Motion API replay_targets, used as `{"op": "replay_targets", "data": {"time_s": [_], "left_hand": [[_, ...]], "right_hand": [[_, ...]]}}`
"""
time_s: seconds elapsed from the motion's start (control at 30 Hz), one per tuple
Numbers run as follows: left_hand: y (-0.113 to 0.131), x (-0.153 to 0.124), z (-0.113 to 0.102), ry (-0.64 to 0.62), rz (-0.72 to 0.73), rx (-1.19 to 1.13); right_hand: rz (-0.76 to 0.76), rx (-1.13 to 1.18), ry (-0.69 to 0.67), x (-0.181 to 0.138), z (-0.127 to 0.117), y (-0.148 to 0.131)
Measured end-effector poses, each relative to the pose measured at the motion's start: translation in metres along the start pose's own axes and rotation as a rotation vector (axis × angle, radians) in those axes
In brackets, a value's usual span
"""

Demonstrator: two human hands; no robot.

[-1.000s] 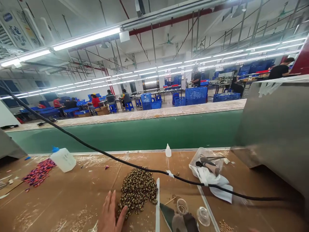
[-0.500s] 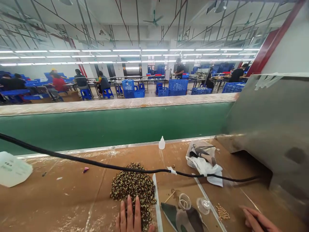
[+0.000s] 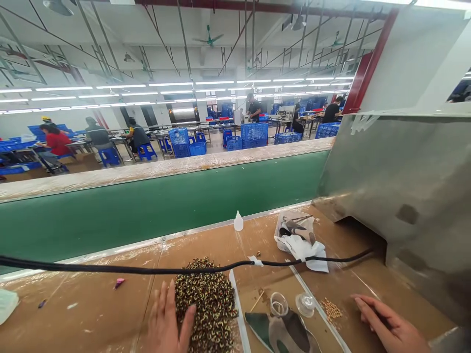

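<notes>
- Brown board covers the bench (image 3: pixel 91 314), with a green conveyor belt (image 3: pixel 147 206) running behind it and a factory hall of blue crates and seated workers beyond.
- Landmark: the heap of small brown-and-cream beads (image 3: pixel 208 304), lying at the near middle of the bench.
- Left hand (image 3: pixel 167 326) lies flat against the heap's left edge, fingers spread and thumb touching the beads; its grip is wide, closed on nothing.
- Judged from this, the beads are being gathered, so a flat palm sweeping low along the board should keep strays from rolling off.
- Right hand (image 3: pixel 390 326) rests well right of the heap, fingers loosely out; whether it pinches anything I cannot tell.
- A small scatter of beads (image 3: pixel 331 310) lies between the heap and that hand, just beside its fingertips.
- Two clear cups (image 3: pixel 279 305) stand just right of the heap; a black cable (image 3: pixel 147 269) crosses just behind it.
- Farther back right stand a small dropper bottle (image 3: pixel 239 221) and a grey metal housing (image 3: pixel 405 196).
</notes>
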State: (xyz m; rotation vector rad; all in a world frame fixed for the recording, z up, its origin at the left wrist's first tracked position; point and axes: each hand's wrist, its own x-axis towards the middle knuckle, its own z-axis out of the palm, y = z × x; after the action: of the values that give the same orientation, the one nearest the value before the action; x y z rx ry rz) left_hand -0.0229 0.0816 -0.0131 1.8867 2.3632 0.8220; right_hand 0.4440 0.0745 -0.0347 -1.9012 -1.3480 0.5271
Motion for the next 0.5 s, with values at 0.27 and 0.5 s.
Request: {"op": "replay_targets", "data": {"time_s": [0.27,0.5], "left_hand": [[0.02,0.011,-0.005,-0.152,-0.041,-0.07],[0.042,-0.024,0.002,-0.06,-0.027,-0.114]], "right_hand": [[-0.115,0.072,0.033,0.0,0.001,-0.013],[-0.089,0.066,0.02,-0.002,-0.001,-0.012]]}}
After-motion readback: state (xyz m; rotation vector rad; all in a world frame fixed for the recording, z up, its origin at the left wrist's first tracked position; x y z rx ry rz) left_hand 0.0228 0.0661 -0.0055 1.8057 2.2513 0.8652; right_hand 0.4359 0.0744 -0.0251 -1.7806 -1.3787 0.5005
